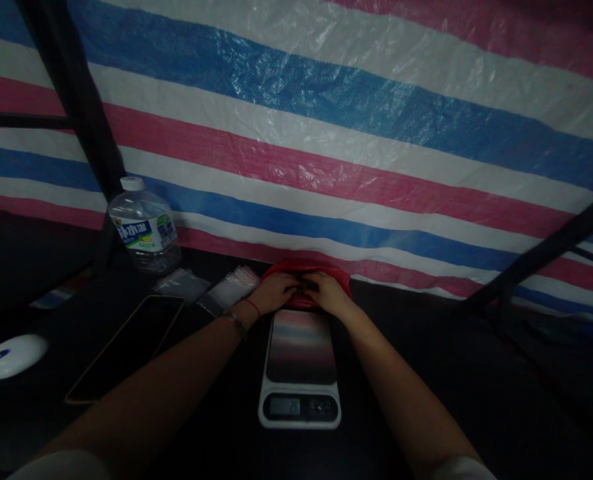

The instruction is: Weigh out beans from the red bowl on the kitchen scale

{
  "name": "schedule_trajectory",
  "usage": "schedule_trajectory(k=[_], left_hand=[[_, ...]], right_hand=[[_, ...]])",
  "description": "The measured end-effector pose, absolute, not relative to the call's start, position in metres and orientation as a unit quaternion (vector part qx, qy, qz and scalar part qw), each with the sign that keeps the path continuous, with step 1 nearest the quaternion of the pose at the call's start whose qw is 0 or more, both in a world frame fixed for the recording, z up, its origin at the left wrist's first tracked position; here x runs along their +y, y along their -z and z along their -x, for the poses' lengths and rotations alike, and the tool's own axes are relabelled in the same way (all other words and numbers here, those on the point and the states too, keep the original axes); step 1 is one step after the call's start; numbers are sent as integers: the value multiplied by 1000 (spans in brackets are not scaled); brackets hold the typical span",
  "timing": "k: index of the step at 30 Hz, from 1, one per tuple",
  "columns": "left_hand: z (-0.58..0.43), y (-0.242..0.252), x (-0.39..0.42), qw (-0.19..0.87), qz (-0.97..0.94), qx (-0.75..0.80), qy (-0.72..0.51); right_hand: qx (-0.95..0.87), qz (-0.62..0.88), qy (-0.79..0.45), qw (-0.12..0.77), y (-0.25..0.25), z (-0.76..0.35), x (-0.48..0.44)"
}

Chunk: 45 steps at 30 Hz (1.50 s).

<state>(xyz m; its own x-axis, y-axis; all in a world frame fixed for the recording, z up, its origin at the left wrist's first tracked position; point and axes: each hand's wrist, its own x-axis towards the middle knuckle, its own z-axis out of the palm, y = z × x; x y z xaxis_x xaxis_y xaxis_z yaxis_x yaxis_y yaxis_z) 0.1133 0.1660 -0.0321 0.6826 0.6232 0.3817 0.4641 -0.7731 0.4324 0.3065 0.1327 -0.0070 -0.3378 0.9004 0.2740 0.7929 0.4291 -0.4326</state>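
Observation:
Both my hands reach forward over a red bowl-like container (341,277) at the far side of the dark table. My left hand (275,292) and my right hand (326,292) meet above it, fingers curled together and pinching something small and dark that I cannot make out. A thin red string circles my left wrist. Just in front of the container lies a white digital kitchen scale (300,373) with a shiny platform and a lit display.
Small clear zip bags (229,288) lie left of the hands. A dark tablet (126,347) lies flat at left, a water bottle (144,227) stands behind it, a white mouse-like device (11,355) glows at far left. A striped tarp (326,133) hangs behind.

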Motion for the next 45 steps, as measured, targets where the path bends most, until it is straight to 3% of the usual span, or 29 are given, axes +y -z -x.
schedule_trajectory(k=[9, 16, 23, 26, 33, 45], left_hand=[[-109, 29, 163, 121, -827, 344, -428], [-105, 28, 159, 128, -837, 312, -431], [-107, 28, 158, 176, -851, 308, -387], [-107, 28, 157, 151, -843, 326, -401], [-108, 27, 158, 113, -842, 358, -389], [-103, 22, 152, 143, -795, 466, -360]], right_hand=[[-691, 461, -333, 447, 15, -312, 139], [-652, 440, -372, 493, 15, -315, 140], [-704, 405, -386, 437, 18, -303, 135], [-741, 402, -343, 414, 14, -302, 134], [-818, 531, -111, 193, -2, -315, 130], [-859, 498, -100, 57, -9, -287, 149]])
